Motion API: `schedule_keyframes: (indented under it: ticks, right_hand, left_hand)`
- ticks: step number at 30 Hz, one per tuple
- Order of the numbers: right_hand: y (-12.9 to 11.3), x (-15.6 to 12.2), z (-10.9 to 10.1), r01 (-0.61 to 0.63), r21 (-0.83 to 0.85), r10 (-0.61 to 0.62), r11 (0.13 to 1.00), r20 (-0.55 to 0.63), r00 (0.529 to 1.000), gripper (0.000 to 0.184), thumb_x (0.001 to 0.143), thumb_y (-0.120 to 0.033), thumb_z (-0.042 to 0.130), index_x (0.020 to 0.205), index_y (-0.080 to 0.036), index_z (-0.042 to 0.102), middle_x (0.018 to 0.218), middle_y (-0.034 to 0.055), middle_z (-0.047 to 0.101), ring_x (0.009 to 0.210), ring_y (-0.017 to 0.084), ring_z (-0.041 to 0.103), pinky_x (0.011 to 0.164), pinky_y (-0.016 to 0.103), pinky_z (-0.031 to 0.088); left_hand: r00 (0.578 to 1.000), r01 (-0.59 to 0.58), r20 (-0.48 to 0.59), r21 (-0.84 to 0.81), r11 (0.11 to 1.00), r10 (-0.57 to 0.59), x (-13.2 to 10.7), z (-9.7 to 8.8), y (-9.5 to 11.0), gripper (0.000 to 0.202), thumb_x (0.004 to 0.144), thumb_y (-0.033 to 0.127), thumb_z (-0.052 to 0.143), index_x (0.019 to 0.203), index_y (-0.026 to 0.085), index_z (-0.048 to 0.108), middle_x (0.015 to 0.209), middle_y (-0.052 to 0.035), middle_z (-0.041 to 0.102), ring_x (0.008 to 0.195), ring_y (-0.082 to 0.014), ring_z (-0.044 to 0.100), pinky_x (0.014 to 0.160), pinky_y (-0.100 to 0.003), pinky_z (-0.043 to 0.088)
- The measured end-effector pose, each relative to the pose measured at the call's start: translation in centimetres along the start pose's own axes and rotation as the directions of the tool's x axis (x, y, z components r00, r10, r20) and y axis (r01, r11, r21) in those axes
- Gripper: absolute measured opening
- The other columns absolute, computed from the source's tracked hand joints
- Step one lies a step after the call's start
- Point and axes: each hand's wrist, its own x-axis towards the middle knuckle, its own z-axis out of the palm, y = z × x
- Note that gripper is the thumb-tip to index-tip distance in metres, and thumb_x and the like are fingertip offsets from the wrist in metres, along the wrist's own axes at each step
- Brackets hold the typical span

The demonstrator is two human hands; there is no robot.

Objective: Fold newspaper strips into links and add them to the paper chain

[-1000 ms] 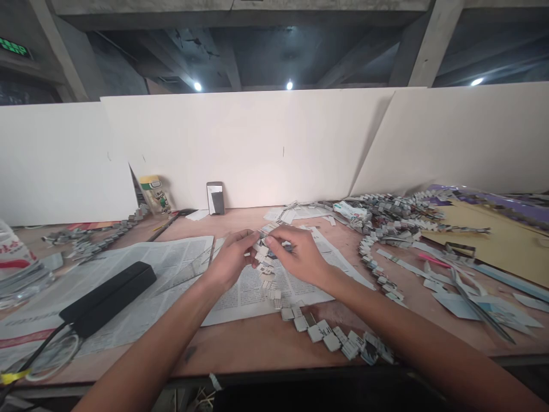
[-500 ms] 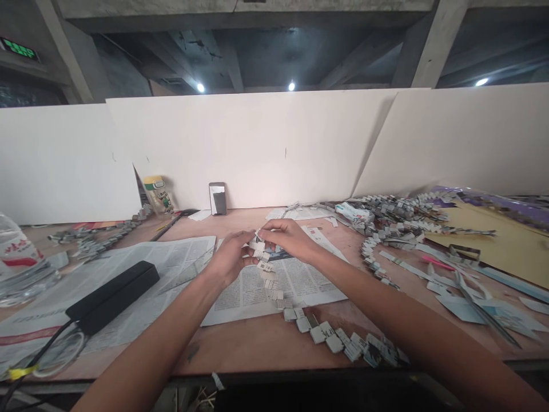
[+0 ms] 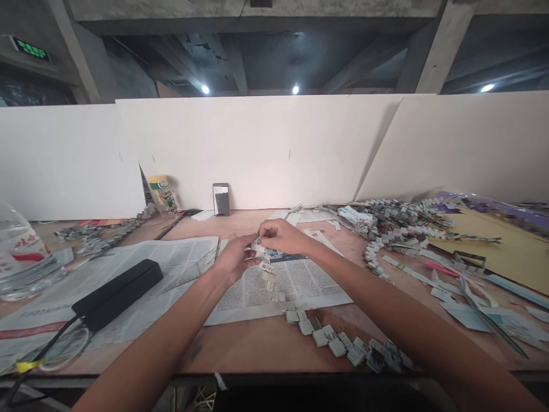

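Observation:
A zigzag chain of folded newspaper (image 3: 319, 336) runs from between my hands down across the table towards my right forearm. Its upper end is gripped by my left hand (image 3: 235, 257), thumb and fingers pinching from the left side. My right hand (image 3: 281, 236) is closed in a pinch at the very tip of the chain, its fingertips close to the left ones. What exactly lies between the right fingertips is too small to make out. Under both hands lies a printed newspaper sheet (image 3: 244, 292).
A black oblong case (image 3: 118, 294) with a cable lies on newspaper at left, near a plastic bottle (image 3: 21, 252). A phone (image 3: 221, 200) and a yellow-lidded cup (image 3: 162, 193) stand by the white board. Heaped paper chains (image 3: 398, 220), scissors (image 3: 489, 315) and strips lie at right.
My right fingers have curled in tighter at the chain's top end. My left hand keeps its grip. The whole view has shifted slightly.

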Motion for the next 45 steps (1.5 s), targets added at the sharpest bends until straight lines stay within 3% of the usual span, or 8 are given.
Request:
schedule_keyframes:
  ticks: [11,20,25,29,31,35,39,45]
  right_hand:
    - [1.0,0.1,-0.3,-0.008,-0.097,0.009,0.995,0.008,1.0,0.016,0.076,-0.03,0.057,0.072,-0.017,0.065,0.066,0.0009,0.06,0.06,0.012,0.052,0.055,0.025,0.039]
    - [1.2,-1.9,-0.2,-0.052,0.236,0.089,0.97,-0.148,0.985,0.024,0.073,-0.036,0.065,0.083,-0.013,0.068,0.076,0.0059,0.066,0.062,0.013,0.058,0.058,0.028,0.049]
    - [0.7,-3.3,0.2,0.036,0.199,0.043,0.979,-0.38,0.924,0.019,0.072,-0.034,0.066,0.075,-0.015,0.069,0.075,0.0051,0.068,0.069,0.016,0.061,0.062,0.029,0.048]
    - [0.2,-4.2,0.8,0.096,0.124,-0.019,0.988,-0.518,0.855,0.016,0.073,-0.034,0.066,0.075,-0.018,0.068,0.074,0.0041,0.068,0.069,0.017,0.061,0.064,0.032,0.05]
    - [-0.1,-4.5,1.2,0.108,0.111,-0.028,0.988,-0.557,0.83,0.017,0.074,-0.036,0.066,0.076,-0.019,0.066,0.073,0.0036,0.068,0.067,0.017,0.061,0.063,0.033,0.051]
    - [-0.5,-4.8,1.3,0.121,0.106,-0.04,0.987,-0.567,0.823,0.017,0.075,-0.036,0.066,0.076,-0.019,0.066,0.073,0.0033,0.068,0.068,0.017,0.062,0.063,0.033,0.051]
    - [-0.7,-5.1,0.9,0.104,0.094,-0.041,0.99,-0.517,0.855,0.013,0.077,-0.03,0.063,0.077,-0.019,0.069,0.078,0.0039,0.07,0.073,0.018,0.063,0.066,0.032,0.05]
    - [-1.0,-5.6,0.5,0.047,0.055,-0.014,0.997,-0.489,0.872,0.012,0.079,-0.027,0.06,0.081,-0.019,0.069,0.08,0.0043,0.07,0.075,0.018,0.063,0.067,0.03,0.049]
  left_hand:
    - [0.989,-0.136,-0.038,0.085,0.987,0.14,0.3,0.2,-0.9,0.029,0.066,0.033,0.072,0.062,0.014,0.05,0.058,0.0028,0.043,0.049,-0.0071,0.042,0.044,-0.021,0.047]
    - [0.947,-0.319,0.108,0.241,0.917,0.301,-0.7,0.5,-0.3,0.03,0.072,0.042,0.066,0.073,0.013,0.062,0.068,-0.0009,0.051,0.06,-0.0097,0.048,0.059,-0.03,0.056]
    - [0.908,-0.417,0.132,0.368,0.831,0.397,-1.3,0.7,0.0,0.028,0.072,0.039,0.067,0.087,0.015,0.067,0.07,-0.0022,0.06,0.061,-0.0126,0.055,0.063,-0.032,0.056]
    - [0.83,-0.542,0.148,0.441,0.715,0.538,-1.8,1.1,0.1,0.024,0.073,0.037,0.066,0.085,0.017,0.071,0.09,-0.0078,0.068,0.078,-0.0189,0.062,0.064,-0.029,0.053]
    - [0.809,-0.57,0.132,0.412,0.711,0.573,-2.1,1.4,0.2,0.02,0.071,0.034,0.068,0.083,0.017,0.072,0.089,-0.0074,0.07,0.082,-0.0203,0.063,0.07,-0.03,0.052]
    - [0.808,-0.573,0.095,0.36,0.736,0.582,-2.7,1.7,0.2,0.016,0.066,0.03,0.073,0.076,0.018,0.072,0.081,-0.0056,0.069,0.077,-0.0192,0.064,0.07,-0.029,0.052]
    - [0.798,-0.585,0.115,0.388,0.712,0.592,-2.8,1.7,0.1,0.016,0.069,0.031,0.071,0.077,0.018,0.073,0.083,-0.006,0.068,0.077,-0.0189,0.064,0.07,-0.03,0.052]
    - [0.729,-0.651,0.139,0.443,0.617,0.67,-3.1,2.0,-0.1,0.013,0.071,0.03,0.069,0.079,0.021,0.074,0.084,-0.0061,0.068,0.078,-0.0195,0.063,0.068,-0.029,0.052]
